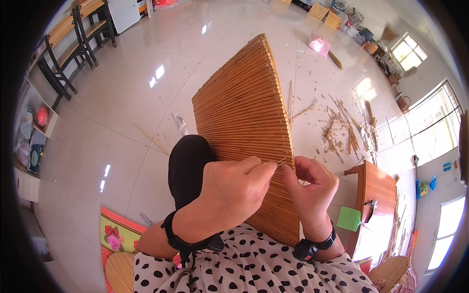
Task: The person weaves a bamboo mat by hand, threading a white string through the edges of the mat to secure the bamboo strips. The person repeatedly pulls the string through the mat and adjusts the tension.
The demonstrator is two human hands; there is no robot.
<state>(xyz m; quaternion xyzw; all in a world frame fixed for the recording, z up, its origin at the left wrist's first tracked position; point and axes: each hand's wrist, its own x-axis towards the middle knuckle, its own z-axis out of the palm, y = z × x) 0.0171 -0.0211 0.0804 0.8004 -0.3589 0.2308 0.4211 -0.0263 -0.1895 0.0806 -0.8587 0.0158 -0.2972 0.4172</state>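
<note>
A panel of brown reed stalks (239, 97), bound side by side, leans upright across my lap with its far end raised. Over its near part, my left hand (234, 188) pinches a thin needle-like sliver (281, 161) between thumb and forefinger. The sliver's tip points at the panel's right edge. At that edge, my right hand (312, 183) is closed, thumb and fingers gripping the stalk ends beside the sliver. Whether the sliver passes into the panel is too small to tell. Some of my right fingertips are hidden behind the thumb and the edge.
Broken stalks (349, 129) litter the floor at right. A wooden stool or small table (383, 188) stands near my right arm, with a green flat piece (349, 219) at its side. Scissors (145, 219) lie at left by a floral mat (117, 234). Chairs (68, 46) line the far left.
</note>
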